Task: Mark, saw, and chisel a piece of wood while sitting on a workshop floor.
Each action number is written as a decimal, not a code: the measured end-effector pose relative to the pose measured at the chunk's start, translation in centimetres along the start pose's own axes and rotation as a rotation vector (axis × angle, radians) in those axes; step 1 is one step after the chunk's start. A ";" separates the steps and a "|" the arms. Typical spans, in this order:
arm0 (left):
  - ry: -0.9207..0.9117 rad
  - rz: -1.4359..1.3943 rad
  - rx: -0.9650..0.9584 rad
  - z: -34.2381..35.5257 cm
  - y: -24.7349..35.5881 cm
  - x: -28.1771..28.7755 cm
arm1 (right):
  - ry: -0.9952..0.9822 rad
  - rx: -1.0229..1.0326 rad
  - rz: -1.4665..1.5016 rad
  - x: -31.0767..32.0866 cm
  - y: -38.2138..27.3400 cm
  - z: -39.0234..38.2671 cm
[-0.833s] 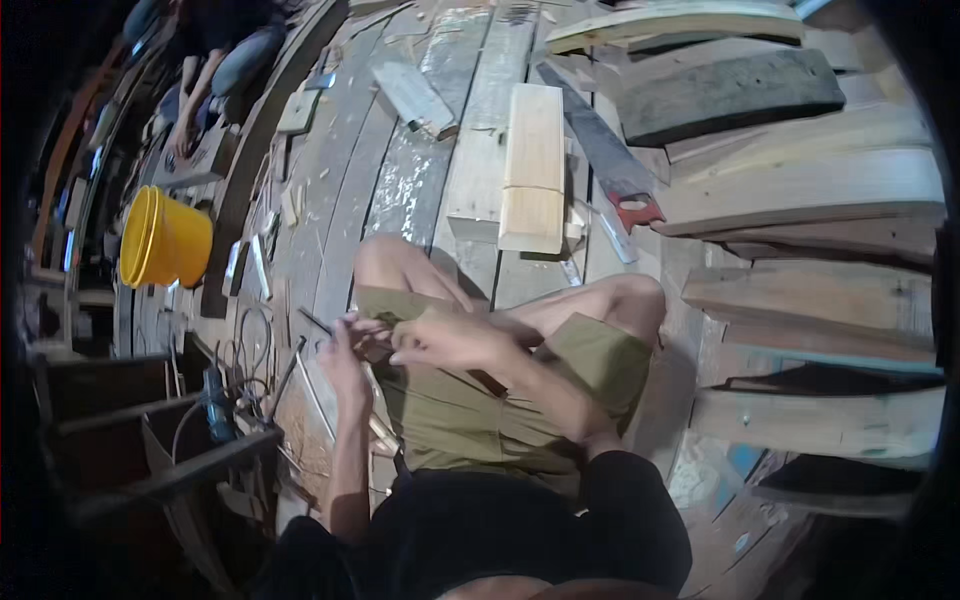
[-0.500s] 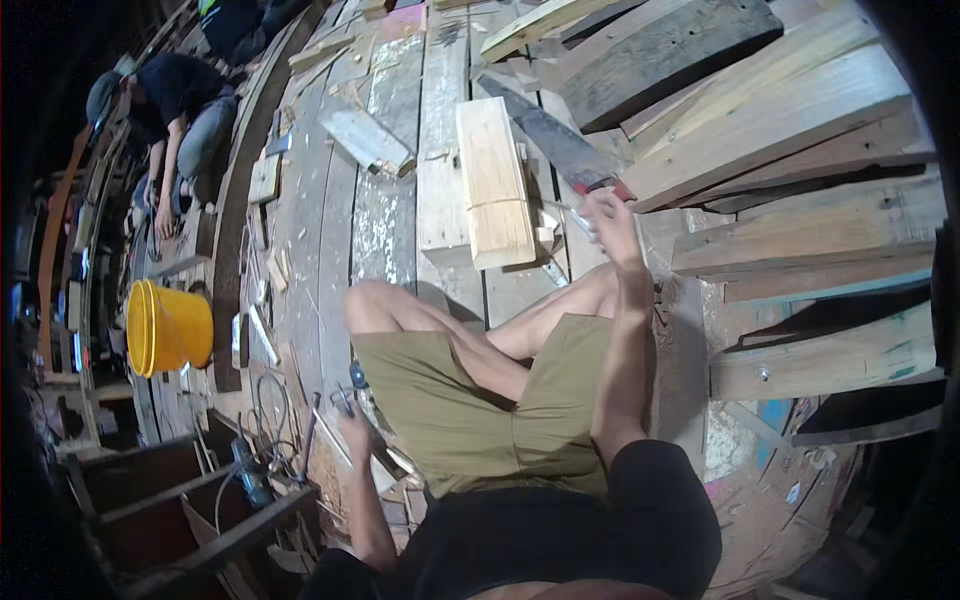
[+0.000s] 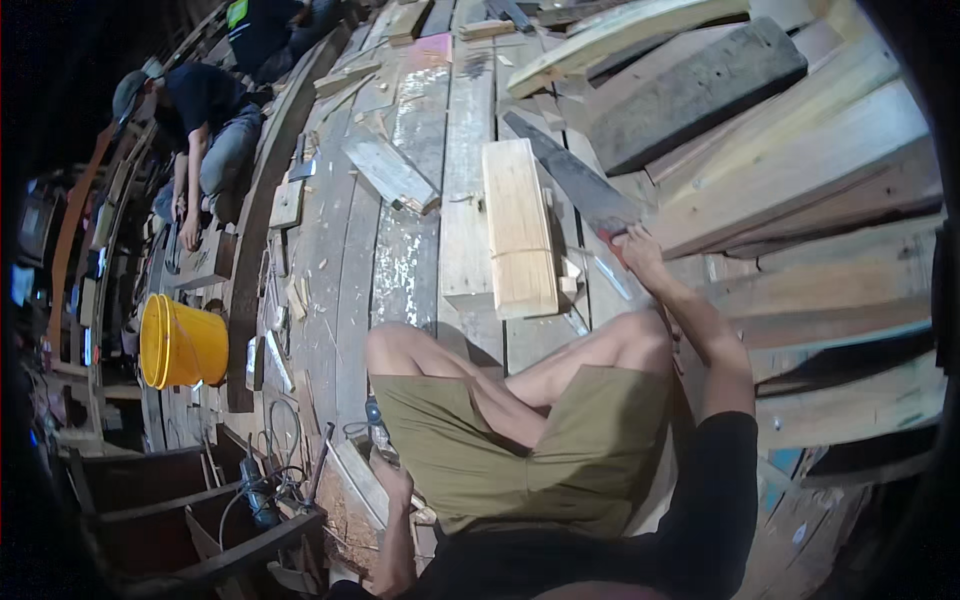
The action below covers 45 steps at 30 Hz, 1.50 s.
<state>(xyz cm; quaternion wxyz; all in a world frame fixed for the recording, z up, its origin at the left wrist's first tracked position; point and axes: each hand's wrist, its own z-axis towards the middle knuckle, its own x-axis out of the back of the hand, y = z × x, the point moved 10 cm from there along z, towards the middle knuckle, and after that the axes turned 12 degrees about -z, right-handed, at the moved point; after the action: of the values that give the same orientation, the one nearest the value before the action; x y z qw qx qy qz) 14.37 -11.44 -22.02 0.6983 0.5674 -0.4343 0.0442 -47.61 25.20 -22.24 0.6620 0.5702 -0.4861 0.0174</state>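
At the right of the wooden block, my right hand (image 3: 642, 252) is closed on the red handle of a handsaw (image 3: 572, 172). Its dark, wide blade lies low along the planks, pointing away to the upper left. The pale squared wooden block (image 3: 520, 225) sits in front of my crossed legs, with a thin line around it near its near end. My left hand (image 3: 393, 480) is low beside my left thigh, next to a short board (image 3: 358, 475); its fingers are partly hidden. A slim whitish stick (image 3: 612, 278) rests on the floor near my right knee.
Stacked heavy timbers (image 3: 700, 95) crowd the right side. At the left stand a yellow bucket (image 3: 185, 342) and a corded power tool (image 3: 257, 490) on a wooden frame. A long beam (image 3: 270, 210) separates me from a crouching co-worker (image 3: 215, 140). Offcuts lie about.
My right hand has reached down and taken hold of the saw's handle. My left hand has drawn in closer to my left thigh. The view has shifted slightly.
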 end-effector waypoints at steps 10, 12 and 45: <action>0.028 -0.201 -0.139 3.1 5.3 3.6 | 0.192 0.063 0.603 17.7 5.0 0.7; 0.070 -0.184 -0.034 4.4 8.4 4.4 | 0.128 -0.067 0.738 19.7 8.0 1.4; -0.473 -1.451 0.406 9.6 31.4 -24.1 | 0.439 -1.094 1.779 31.0 0.7 -30.3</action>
<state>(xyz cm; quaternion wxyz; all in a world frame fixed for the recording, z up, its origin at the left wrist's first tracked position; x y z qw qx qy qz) -23.28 2.08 -14.33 0.3246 0.8197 -0.0760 -0.4659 -12.76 32.39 2.61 0.6504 -0.3799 -0.5394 0.3765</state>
